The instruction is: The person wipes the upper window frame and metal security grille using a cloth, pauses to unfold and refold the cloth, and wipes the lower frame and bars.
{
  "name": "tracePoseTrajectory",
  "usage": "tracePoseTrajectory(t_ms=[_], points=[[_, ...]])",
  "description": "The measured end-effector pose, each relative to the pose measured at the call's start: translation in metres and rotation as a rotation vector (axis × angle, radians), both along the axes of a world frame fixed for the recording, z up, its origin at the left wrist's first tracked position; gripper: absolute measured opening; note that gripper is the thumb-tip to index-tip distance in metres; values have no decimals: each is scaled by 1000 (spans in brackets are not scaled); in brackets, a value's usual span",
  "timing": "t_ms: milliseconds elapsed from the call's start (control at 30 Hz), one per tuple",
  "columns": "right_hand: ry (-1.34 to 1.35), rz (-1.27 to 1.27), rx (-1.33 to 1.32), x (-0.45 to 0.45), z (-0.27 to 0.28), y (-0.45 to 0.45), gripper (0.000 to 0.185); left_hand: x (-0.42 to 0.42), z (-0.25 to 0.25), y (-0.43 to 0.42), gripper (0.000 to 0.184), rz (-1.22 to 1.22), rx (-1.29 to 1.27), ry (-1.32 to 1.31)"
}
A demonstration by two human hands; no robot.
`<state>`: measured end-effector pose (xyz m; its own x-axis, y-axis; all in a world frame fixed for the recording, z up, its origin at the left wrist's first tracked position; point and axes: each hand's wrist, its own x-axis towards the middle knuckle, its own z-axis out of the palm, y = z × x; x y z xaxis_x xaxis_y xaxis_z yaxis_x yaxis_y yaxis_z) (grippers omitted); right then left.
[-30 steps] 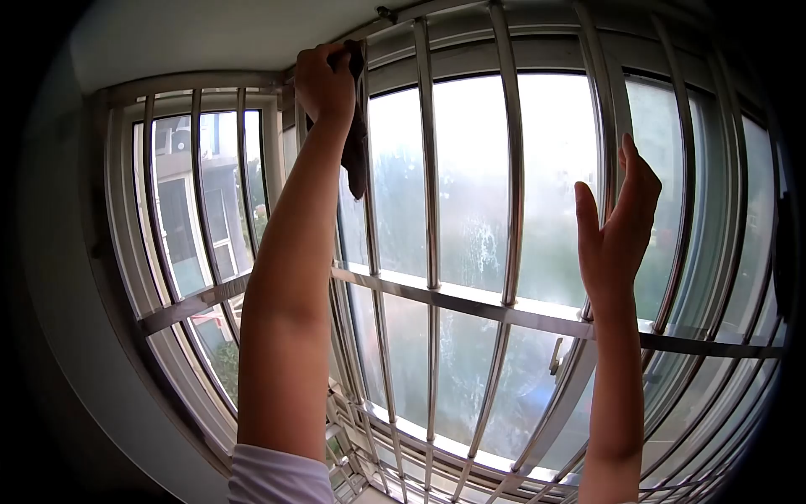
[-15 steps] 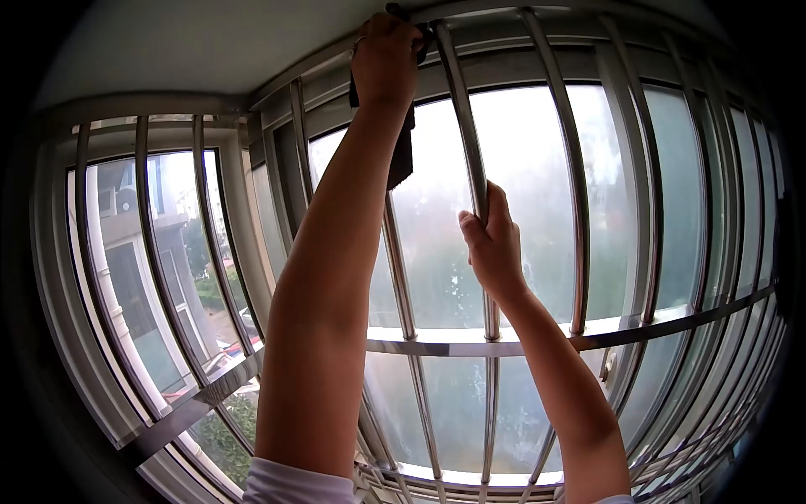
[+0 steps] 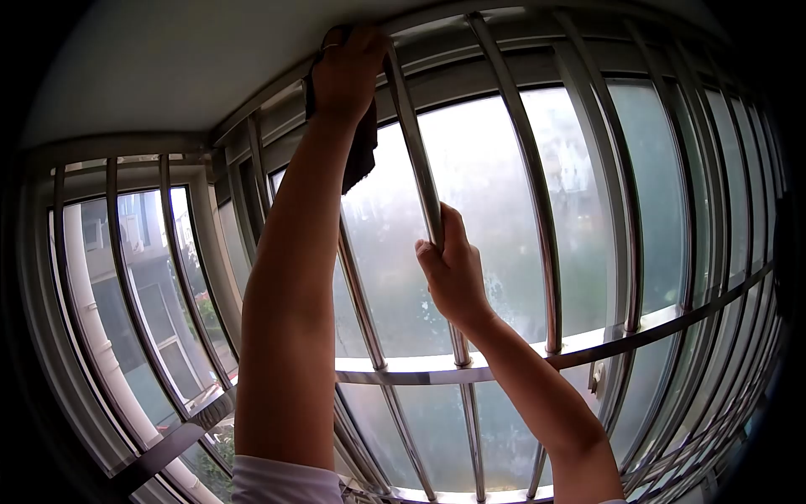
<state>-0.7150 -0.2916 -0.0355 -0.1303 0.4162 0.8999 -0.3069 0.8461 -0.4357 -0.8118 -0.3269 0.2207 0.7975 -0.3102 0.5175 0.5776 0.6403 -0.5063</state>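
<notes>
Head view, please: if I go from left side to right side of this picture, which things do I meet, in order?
Pale pipe outside the window → left hand with dark cloth → right hand around a vertical bar → small window handle.

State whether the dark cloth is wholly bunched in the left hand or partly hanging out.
Partly hanging out: the dark cloth extends below the left hand, showing beside the forearm.

Our left hand (image 3: 346, 77) holds dark cloth (image 3: 363, 155) by the top rail (image 3: 260, 102) | our right hand (image 3: 456, 273) grips a bar (image 3: 419, 155) | window (image 3: 483, 168) on far side
</notes>
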Motion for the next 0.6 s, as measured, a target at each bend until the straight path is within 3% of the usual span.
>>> tracePoseTrajectory(t_ms=[133,200,233,300,433,500,600], points=[[13,20,20,0,-1,2,38,-10,-1,-14,14,55,-75,92],[-5,31,-12,0,-1,0,39,-18,-9,-19,10,-109,-23,-150],[-24,36,-44,2,1,-1,39,-24,-9,-22,10,-111,-15,-148],[-28,34,-31,3,2,-1,40,-35,-14,-30,7,-616,13,-264],[-20,18,-37,0,1,1,41,-27,-24,-26,7,-625,5,-258],[-20,25,-34,0,1,1,42,-11,-14,-18,16,-399,-42,41],[-14,40,-51,2,1,0,42,2,-2,-8,18,-285,-54,-53]])
